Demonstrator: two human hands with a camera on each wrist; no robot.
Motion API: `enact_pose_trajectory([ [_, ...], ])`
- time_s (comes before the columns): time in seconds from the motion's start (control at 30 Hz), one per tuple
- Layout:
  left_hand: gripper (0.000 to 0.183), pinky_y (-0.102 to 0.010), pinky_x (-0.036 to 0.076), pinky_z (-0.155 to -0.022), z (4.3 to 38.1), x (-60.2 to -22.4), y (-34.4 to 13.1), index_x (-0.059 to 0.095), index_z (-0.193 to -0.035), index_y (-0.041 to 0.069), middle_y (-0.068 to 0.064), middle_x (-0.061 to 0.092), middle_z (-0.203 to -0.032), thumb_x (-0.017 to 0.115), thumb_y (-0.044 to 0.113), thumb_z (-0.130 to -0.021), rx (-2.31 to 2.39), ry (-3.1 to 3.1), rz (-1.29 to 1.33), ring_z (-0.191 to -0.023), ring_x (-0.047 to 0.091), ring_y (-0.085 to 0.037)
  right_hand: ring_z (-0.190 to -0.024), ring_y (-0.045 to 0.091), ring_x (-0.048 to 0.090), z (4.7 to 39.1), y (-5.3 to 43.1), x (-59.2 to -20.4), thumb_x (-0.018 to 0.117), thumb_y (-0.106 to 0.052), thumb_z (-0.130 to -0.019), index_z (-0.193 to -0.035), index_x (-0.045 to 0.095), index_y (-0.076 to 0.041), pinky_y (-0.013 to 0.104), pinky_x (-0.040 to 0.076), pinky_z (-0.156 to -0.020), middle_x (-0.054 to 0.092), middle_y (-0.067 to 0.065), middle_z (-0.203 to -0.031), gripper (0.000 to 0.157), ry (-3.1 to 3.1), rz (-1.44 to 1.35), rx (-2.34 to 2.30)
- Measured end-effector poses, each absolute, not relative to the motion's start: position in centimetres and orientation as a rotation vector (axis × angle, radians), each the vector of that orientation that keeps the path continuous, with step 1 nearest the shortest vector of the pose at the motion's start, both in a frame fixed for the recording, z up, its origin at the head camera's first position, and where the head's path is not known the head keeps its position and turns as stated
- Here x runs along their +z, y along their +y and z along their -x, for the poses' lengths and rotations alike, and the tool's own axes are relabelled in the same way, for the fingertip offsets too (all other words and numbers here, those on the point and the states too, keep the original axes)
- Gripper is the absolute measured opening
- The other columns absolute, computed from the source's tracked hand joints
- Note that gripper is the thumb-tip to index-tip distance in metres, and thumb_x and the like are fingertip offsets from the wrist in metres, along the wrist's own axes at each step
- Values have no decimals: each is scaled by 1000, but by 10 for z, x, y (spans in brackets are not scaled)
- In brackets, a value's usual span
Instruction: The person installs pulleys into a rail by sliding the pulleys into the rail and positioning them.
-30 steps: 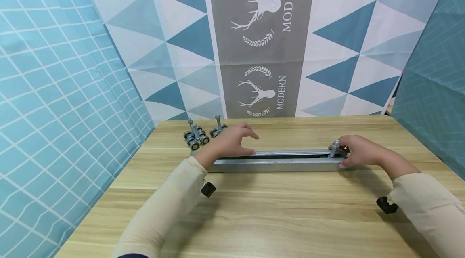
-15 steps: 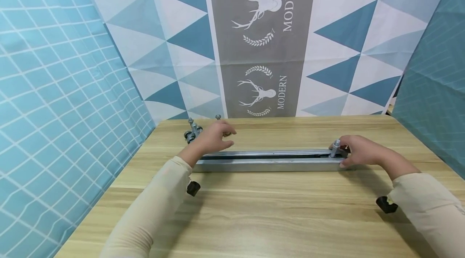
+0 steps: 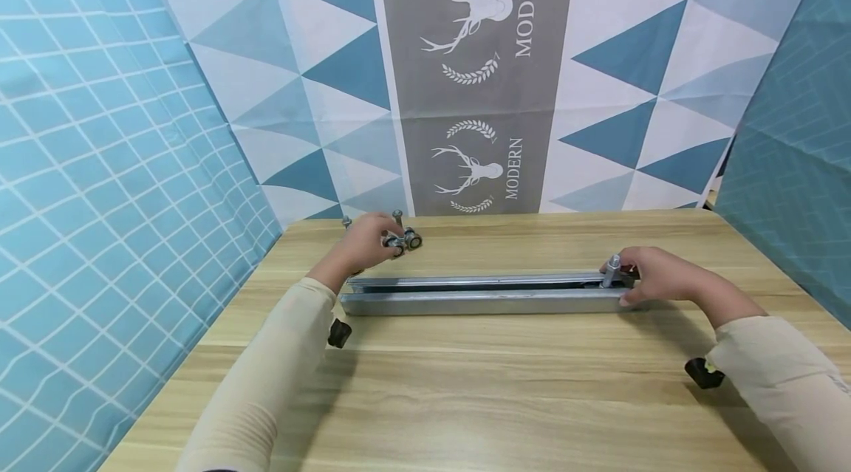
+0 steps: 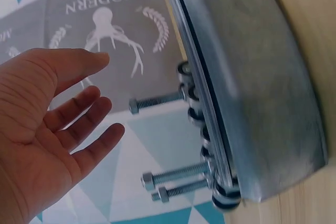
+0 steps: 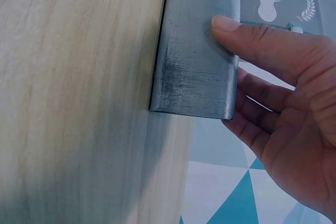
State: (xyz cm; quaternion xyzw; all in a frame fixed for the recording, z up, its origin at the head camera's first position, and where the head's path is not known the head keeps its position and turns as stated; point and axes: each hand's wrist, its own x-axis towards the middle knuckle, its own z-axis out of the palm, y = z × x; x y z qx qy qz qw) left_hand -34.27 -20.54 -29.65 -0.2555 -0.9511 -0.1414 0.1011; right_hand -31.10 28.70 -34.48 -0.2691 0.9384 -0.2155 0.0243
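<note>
A long grey metal channel rail (image 3: 492, 303) lies across the table, its slot facing up. My right hand (image 3: 665, 277) grips its right end, thumb (image 5: 231, 29) on the near wall and fingers around the far side. Beside that hand, an upright bolt (image 3: 611, 271) with a nut rises from a roller trolley sitting in the slot. My left hand (image 3: 367, 239) hovers behind the rail's left end, close to a wheeled trolley (image 3: 412, 238). In the left wrist view its fingers are loosely bent around nothing. Several bolts (image 4: 176, 175) on trolleys show past the rail; the hand partly hides them overhead.
The wooden table (image 3: 465, 398) extends in front of and behind the rail. A patterned cloth (image 3: 465, 125) hangs along the back edge, with a blue checked cloth (image 3: 120, 184) at left and a teal one (image 3: 791, 162) at right.
My left hand has moved left and back, from above the rail to the trolleys, uncovering the rail's left end. My right hand keeps its grip in the same place.
</note>
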Motion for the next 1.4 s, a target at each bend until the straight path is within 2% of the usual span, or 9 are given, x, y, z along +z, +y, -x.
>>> enact_pose_trajectory([
  [0.17, 28, -45, 51, -82, 351, -294, -218, 71, -111, 0, -18, 62, -117, 72, 8, -85, -383, -2803, 686, -99, 61, -34, -93, 24, 58, 312, 287, -345, 87, -15, -69, -113, 68, -2, 44, 49, -76, 64, 5, -101, 50, 2897, 825, -662],
  [0.4, 30, -48, 51, -81, 360, -286, -236, 70, -113, -1, -22, 61, -118, 73, 8, -84, -314, -2827, 545, -98, 60, -35, -94, 24, 58, 312, 287, -345, 87, -14, -69, -113, 68, -2, 43, 49, -76, 65, 6, -102, 50, 2901, 826, -680],
  [0.73, 33, -52, 48, -90, 369, -284, -248, 68, -118, -1, -21, 62, -123, 68, 8, -87, -416, -2921, 332, -113, 57, -39, -95, 25, 58, 313, 289, -347, 88, -13, -68, -113, 68, -2, 46, 49, -79, 66, 5, -103, 50, 2908, 817, -689],
  [0.97, 35, -48, 47, -82, 378, -287, -246, 65, -123, -3, -22, 59, -128, 63, 4, -89, -348, -2982, 267, -116, 54, -40, -95, 25, 57, 312, 289, -347, 88, -14, -68, -113, 68, -2, 47, 49, -79, 65, 6, -103, 50, 2901, 787, -701],
  [1.03, 34, -49, 49, -86, 379, -286, -245, 65, -122, -3, -23, 59, -127, 62, 4, -89, -324, -3003, 254, -120, 52, -41, -94, 25, 57, 312, 289, -347, 88, -14, -69, -113, 68, -2, 46, 49, -79, 65, 7, -104, 50, 2900, 781, -706],
  [1.2, 32, -51, 48, -93, 381, -285, -244, 66, -120, -4, -21, 62, -124, 64, 3, -89, -265, -3066, 229, -116, 56, -40, -98, 26, 58, 312, 290, -347, 88, -14, -69, -113, 67, -2, 45, 48, -79, 66, 8, -106, 50, 2896, 795, -717],
  [1.4, 27, -50, 50, -90, 384, -287, -244, 70, -115, -2, -20, 65, -120, 62, 1, -90, -277, -3122, 197, -111, 59, -38, -98, 27, 59, 315, 292, -346, 88, -14, -69, -113, 68, -2, 46, 50, -79, 66, 5, -104, 49, 2887, 824, -705],
])
